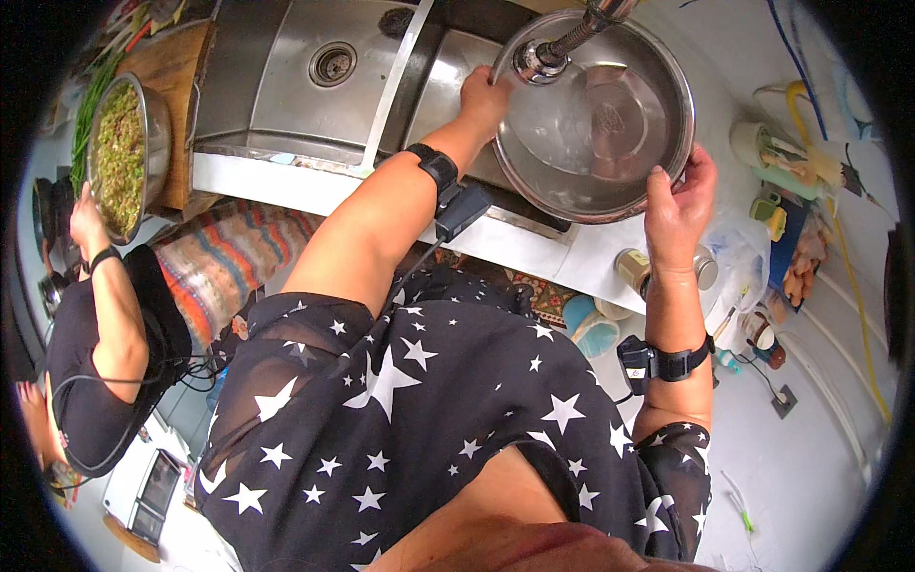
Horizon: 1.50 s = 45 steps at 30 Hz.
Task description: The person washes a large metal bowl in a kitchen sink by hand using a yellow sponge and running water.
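A large round stainless steel basin is over the right sink bowl, seemingly with some clear water in it. My left hand grips the basin's left rim, its fingertips slightly blurred. On the near right side, my right hand holds the rim with the thumb on top and the fingers outside. A faucet's spray head on a flexible metal neck hangs over the basin's left part. Whether water runs from it is hard to tell.
Left of a metal divider is another sink bowl with a drain. A person's hand touches a steel bowl of chopped greens by a wooden board. Jars and a plastic bag stand at right.
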Motion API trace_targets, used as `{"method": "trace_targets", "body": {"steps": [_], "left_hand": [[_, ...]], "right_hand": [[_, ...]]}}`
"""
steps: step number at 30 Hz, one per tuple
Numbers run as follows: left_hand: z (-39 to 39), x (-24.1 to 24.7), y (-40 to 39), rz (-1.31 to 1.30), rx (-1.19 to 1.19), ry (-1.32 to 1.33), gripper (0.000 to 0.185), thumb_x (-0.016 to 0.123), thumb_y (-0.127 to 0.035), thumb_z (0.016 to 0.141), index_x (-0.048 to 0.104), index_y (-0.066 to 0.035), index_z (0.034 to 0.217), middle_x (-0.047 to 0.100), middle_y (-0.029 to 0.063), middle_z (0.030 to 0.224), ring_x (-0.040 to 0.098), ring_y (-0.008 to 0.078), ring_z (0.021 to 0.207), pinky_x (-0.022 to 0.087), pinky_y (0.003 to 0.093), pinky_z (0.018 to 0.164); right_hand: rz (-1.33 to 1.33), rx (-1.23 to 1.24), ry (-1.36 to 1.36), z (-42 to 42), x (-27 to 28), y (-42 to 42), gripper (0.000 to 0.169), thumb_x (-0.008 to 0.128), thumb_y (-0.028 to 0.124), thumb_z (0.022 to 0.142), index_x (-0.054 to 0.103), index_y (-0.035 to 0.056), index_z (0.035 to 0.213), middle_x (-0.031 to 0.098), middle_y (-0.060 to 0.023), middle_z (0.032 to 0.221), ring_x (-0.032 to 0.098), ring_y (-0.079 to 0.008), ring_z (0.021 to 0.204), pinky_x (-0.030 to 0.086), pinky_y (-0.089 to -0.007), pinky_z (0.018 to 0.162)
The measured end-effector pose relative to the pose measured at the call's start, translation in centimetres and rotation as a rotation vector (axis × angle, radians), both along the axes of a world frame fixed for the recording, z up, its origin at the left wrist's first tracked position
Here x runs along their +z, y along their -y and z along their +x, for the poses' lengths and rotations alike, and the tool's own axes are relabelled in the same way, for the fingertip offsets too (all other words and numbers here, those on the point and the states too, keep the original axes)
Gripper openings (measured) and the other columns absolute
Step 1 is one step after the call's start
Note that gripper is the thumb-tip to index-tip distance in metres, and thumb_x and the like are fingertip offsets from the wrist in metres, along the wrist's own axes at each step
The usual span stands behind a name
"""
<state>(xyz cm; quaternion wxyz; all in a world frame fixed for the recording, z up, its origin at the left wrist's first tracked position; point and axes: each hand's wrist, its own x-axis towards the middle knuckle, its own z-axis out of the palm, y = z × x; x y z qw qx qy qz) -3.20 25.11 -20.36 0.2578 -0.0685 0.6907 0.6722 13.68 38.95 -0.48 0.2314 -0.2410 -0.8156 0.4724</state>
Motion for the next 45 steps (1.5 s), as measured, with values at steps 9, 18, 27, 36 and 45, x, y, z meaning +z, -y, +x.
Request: {"method": "trace_targets", "body": {"steps": [9, 18, 27, 36, 45], "left_hand": [[-2.1, 3.7, 1.4, 0.170, 0.233, -0.161, 0.023, 0.068, -0.011, 0.073, 0.047, -0.005, 0.067, 0.045, -0.0017, 0.063, 0.040, 0.0098, 0.058, 0.035, 0.0271, 0.052], [-3.1, 5.6, 5.6, 0.209, 0.256, -0.347, 0.017, 0.069, -0.006, 0.073, 0.053, -0.003, 0.077, 0.050, -0.0033, 0.066, 0.043, 0.0049, 0.058, 0.037, 0.0211, 0.053], [-3.4, 13.9, 10.2, 0.021, 0.101, -0.647, 0.022, 0.065, -0.001, 0.075, 0.054, 0.001, 0.094, 0.057, -0.0009, 0.070, 0.048, 0.0032, 0.059, 0.039, 0.0180, 0.054], [-3.0, 14.2, 13.5, -0.158, -0.046, -0.579, 0.040, 0.055, -0.007, 0.077, 0.051, 0.007, 0.115, 0.063, 0.0113, 0.089, 0.057, 0.0136, 0.073, 0.045, 0.0241, 0.064], [-2.6, 13.7, 11.7, -0.241, -0.529, 0.358, 0.052, 0.048, -0.002, 0.077, 0.047, -0.002, 0.129, 0.063, 0.0114, 0.096, 0.060, 0.0179, 0.054, 0.043, 0.0276, 0.045]], "right_hand": [[-0.194, -0.079, -0.059, 1.0, -6.3, -2.0, 0.036, 0.060, 0.002, 0.081, 0.044, -0.0030, 0.112, 0.054, -0.0061, 0.098, 0.051, -0.0100, 0.080, 0.043, -0.0234, 0.073], [0.035, -0.183, 0.006, -2.6, -14.8, -4.9, 0.037, 0.067, 0.008, 0.077, 0.050, -0.0025, 0.109, 0.058, -0.0078, 0.087, 0.055, -0.0153, 0.076, 0.045, -0.0273, 0.072], [-0.067, -0.139, 0.190, -9.3, -21.0, -1.7, 0.039, 0.067, 0.011, 0.076, 0.054, -0.0002, 0.110, 0.066, -0.0143, 0.091, 0.064, -0.0253, 0.083, 0.048, -0.0330, 0.077], [0.060, -0.022, 0.443, -6.5, -12.4, -1.0, 0.031, 0.060, 0.013, 0.075, 0.060, 0.0005, 0.103, 0.064, -0.0175, 0.084, 0.063, -0.0281, 0.078, 0.048, -0.0356, 0.072], [-0.553, -0.013, 0.614, -5.1, -0.9, -3.9, 0.023, 0.055, 0.011, 0.078, 0.064, 0.0076, 0.099, 0.051, 0.0009, 0.060, 0.035, -0.0071, 0.040, 0.025, -0.0237, 0.036]]}}
